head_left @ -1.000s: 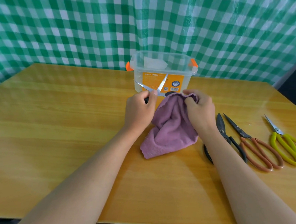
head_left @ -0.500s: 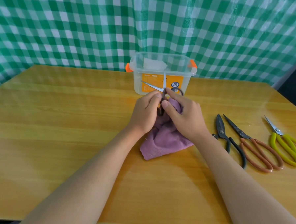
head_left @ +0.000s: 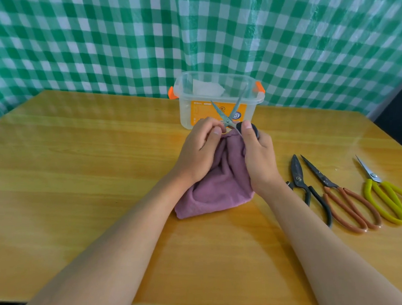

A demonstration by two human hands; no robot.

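Head view, centre of the frame: a pair of small scissors (head_left: 227, 121) is held up just above a purple cloth (head_left: 220, 186), its thin blades spread into an X that points toward the top of the picture. The left hand (head_left: 201, 152) has its fingers curled in, thumb and forefinger pinching the scissors just below the pivot (the handle on that side is hidden behind the fingers). The right hand (head_left: 259, 158) wraps round the black handle loop, with the thumb pressed flat on top of it. The cloth is bunched up between the two hands, its top edge touching the scissors and its lower part spilling onto the wooden table (head_left: 85, 181) toward the bottom centre.

Right behind the blades, in the upper centre, stands a clear plastic box (head_left: 186, 111) with orange clips and an orange label. At the right of the frame three more pairs lie side by side on the table, blades pointing up: black scissors (head_left: 298, 180) nearest the right wrist, then red-handled scissors (head_left: 352, 209), then yellow-handled scissors (head_left: 384, 196) by the right edge. A green-and-white checked curtain (head_left: 96, 41) fills the top of the picture.
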